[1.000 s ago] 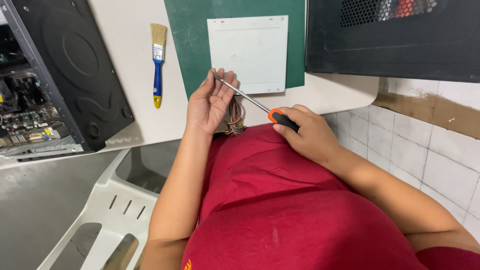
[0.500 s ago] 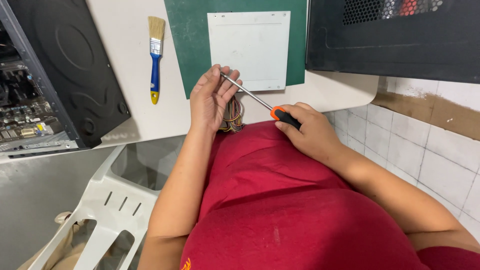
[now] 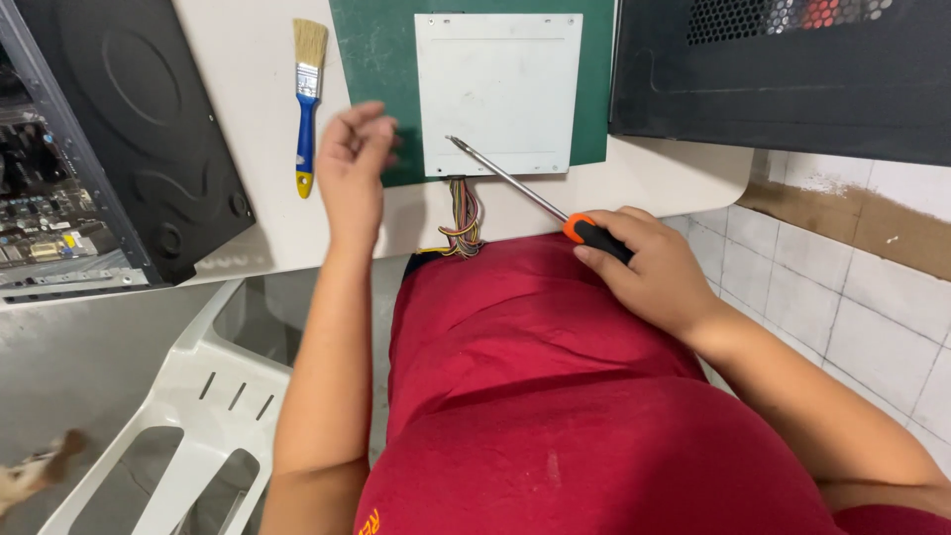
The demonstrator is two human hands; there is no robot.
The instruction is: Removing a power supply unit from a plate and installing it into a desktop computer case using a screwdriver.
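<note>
Right hand [image 3: 649, 272] grips screwdriver [image 3: 525, 190]; left hand [image 3: 354, 163] is empty, fingers loose. Paintbrush [image 3: 307, 99] lies nearby; wire bundle [image 3: 463, 220] hangs between the hands.

My right hand [image 3: 654, 272] grips a screwdriver [image 3: 530, 193] by its orange-and-black handle, the long steel shaft slanting up and left so the tip rests over the lower left of a flat grey metal box [image 3: 498, 89]. That box lies on a green mat, a bundle of coloured wires [image 3: 464, 218] hanging from its near edge.
</note>
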